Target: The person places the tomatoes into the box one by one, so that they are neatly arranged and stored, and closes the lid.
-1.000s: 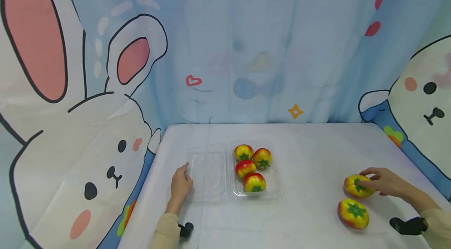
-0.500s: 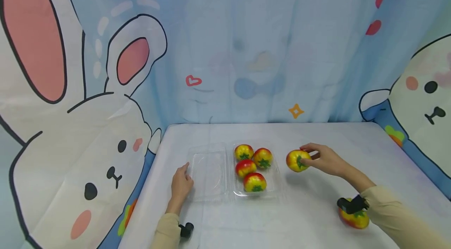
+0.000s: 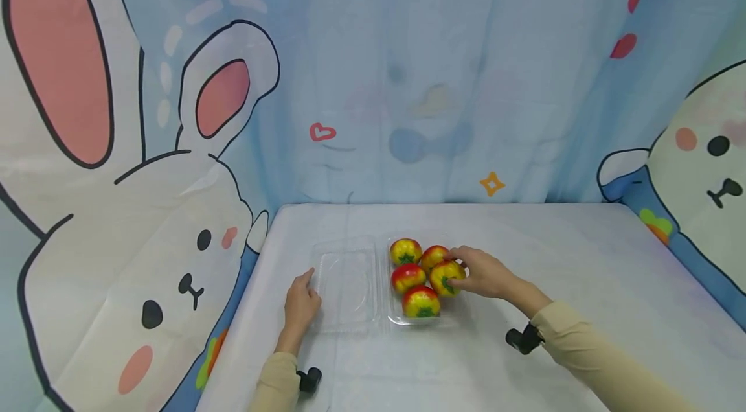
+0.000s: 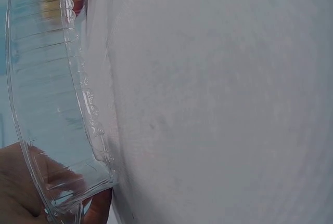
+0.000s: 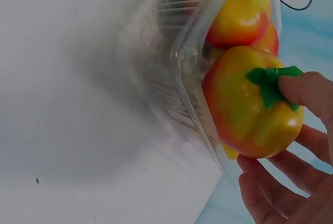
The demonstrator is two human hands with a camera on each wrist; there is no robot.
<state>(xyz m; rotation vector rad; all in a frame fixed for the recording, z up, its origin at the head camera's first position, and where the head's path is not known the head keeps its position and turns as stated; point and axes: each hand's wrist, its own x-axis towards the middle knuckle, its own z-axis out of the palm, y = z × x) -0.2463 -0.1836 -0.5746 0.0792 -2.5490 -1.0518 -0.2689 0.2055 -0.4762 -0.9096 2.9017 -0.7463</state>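
In the head view my right hand (image 3: 486,273) holds a red-and-yellow persimmon (image 3: 445,278) with a green leafy top, over the right side of a clear plastic box. Seen from the right wrist, the thumb presses on the green top of this persimmon (image 5: 250,104) and the fingers curl beneath it. Several similar persimmons (image 3: 421,302) lie inside the box (image 3: 402,320). At the left, my left hand (image 3: 300,304) is at the outer edge of the clear, hinged lid (image 3: 346,289). Up close, its fingers grip the corner of the clear plastic (image 4: 78,182).
A white-covered table (image 3: 396,373) carries everything. Behind it hangs a blue curtain (image 3: 361,75) with cartoon rabbits. My right sleeve (image 3: 588,354) crosses the table's right part and hides what lies beneath.
My right hand has picked up a persimmon from the right of the table and carried it left to the box. Another persimmon there is now behind my sleeve. The left hand stays put.
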